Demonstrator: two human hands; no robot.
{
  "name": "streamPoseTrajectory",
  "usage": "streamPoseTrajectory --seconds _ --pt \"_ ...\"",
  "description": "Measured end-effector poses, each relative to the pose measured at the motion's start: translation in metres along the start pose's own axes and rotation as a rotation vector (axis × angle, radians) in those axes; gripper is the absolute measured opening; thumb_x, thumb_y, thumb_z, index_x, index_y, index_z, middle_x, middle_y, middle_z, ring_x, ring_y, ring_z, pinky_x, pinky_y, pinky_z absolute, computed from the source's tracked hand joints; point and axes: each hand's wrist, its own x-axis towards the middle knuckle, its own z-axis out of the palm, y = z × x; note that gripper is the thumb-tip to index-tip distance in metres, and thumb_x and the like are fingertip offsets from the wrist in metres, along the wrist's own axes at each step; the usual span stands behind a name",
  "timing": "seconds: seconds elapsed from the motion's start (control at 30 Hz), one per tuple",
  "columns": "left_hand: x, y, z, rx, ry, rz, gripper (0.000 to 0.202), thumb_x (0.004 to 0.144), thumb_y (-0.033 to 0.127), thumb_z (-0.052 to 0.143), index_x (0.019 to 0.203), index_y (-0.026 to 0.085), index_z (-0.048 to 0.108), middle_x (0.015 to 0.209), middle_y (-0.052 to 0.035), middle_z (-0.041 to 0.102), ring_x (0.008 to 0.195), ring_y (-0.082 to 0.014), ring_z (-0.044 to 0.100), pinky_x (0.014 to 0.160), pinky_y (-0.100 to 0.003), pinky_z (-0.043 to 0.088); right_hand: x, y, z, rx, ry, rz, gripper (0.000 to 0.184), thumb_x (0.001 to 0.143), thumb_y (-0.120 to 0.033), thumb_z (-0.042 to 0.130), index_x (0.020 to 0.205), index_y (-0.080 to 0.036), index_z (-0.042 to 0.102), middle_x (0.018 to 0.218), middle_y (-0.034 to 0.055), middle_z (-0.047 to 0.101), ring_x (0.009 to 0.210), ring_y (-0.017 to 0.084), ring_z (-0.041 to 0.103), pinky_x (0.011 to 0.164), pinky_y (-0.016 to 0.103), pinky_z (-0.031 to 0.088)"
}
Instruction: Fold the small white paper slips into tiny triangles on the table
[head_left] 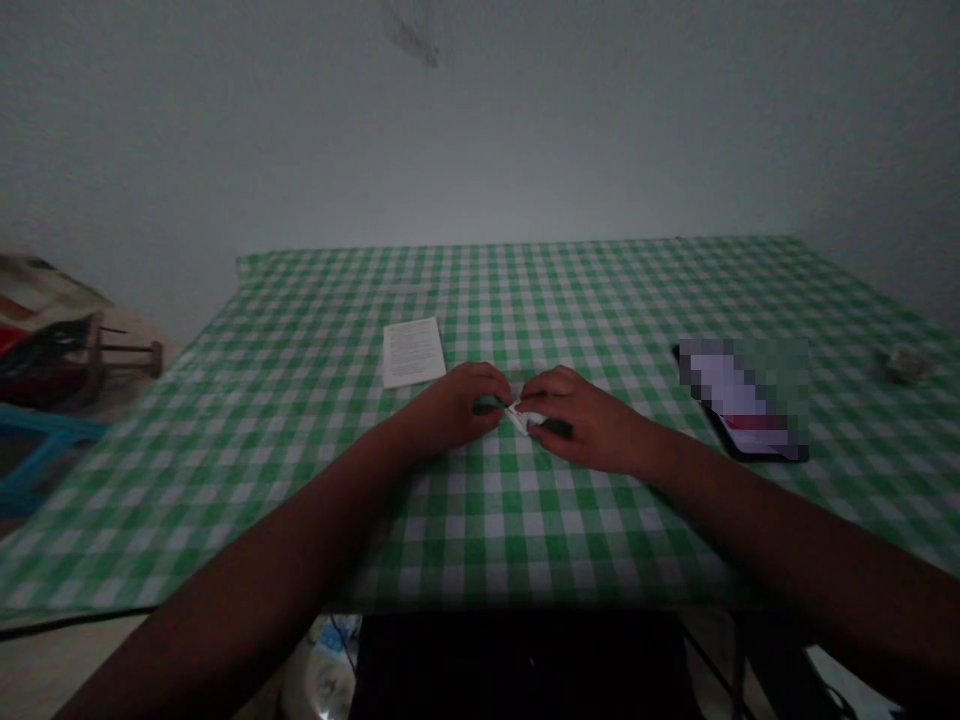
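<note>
A small folded piece of white paper (519,418) is between my two hands, just above or on the checked cloth. My left hand (474,402) pinches its left end with thumb and fingertips. From the other side, my right hand (574,415) grips it, with the fingers on top and the thumb lower down. The fingertips cover part of the paper, so its full shape is hidden. Just beyond my left hand lies a flat white sheet or small stack of pages (414,352) with lines of print.
A green and white checked tablecloth (540,530) covers the table. To the right lies a phone (750,420), its screen blurred out. Farther right sits a small crumpled object (906,364). A pale wall (525,130) stands behind, and a blue frame (41,450) is at the left.
</note>
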Motion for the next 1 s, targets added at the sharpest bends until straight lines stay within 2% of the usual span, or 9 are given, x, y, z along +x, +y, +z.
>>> streamPoseTrajectory --seconds 0.13,0.3,0.63,1.0 --pt "0.0010 -0.0028 0.0011 -0.034 0.010 -0.016 0.013 0.085 0.013 0.063 0.094 0.021 0.069 0.106 -0.0046 0.067 0.102 -0.0168 0.064 0.098 -0.038 0.050 0.0009 -0.0007 -0.0009 -0.007 -0.012 -0.012 0.029 0.094 -0.020 0.056 0.120 -0.023 0.069 0.114 0.0100 0.066 0.110 0.026 0.059 0.098 0.048 0.048" --pt "0.0017 -0.0034 0.0021 -0.047 0.022 -0.044 0.009 0.086 0.014 0.065 0.090 0.020 0.070 0.106 -0.0048 0.068 0.101 -0.0165 0.065 0.097 -0.037 0.051 0.0020 -0.0003 -0.0005 -0.059 -0.037 -0.020 0.027 0.098 -0.020 0.052 0.116 -0.021 0.071 0.113 0.0103 0.068 0.107 0.025 0.059 0.094 0.046 0.049" --pt "-0.0020 -0.0054 -0.0047 -0.088 -0.068 -0.092 0.022 0.086 0.008 0.063 0.101 0.022 0.073 0.122 -0.0061 0.065 0.113 -0.0164 0.063 0.105 -0.038 0.048 0.0053 0.0007 0.0030 -0.146 -0.068 -0.043 0.027 0.101 -0.021 0.049 0.116 -0.019 0.072 0.115 0.0101 0.069 0.102 0.024 0.058 0.091 0.043 0.048" --pt "0.0023 -0.0090 -0.0001 -0.102 -0.048 -0.084 0.017 0.085 0.009 0.064 0.094 0.021 0.073 0.115 -0.0048 0.067 0.107 -0.0154 0.065 0.101 -0.035 0.050 0.0072 0.0007 0.0070 -0.155 -0.067 -0.033 0.027 0.102 -0.023 0.049 0.113 -0.019 0.073 0.113 0.0103 0.071 0.099 0.024 0.058 0.088 0.043 0.047"
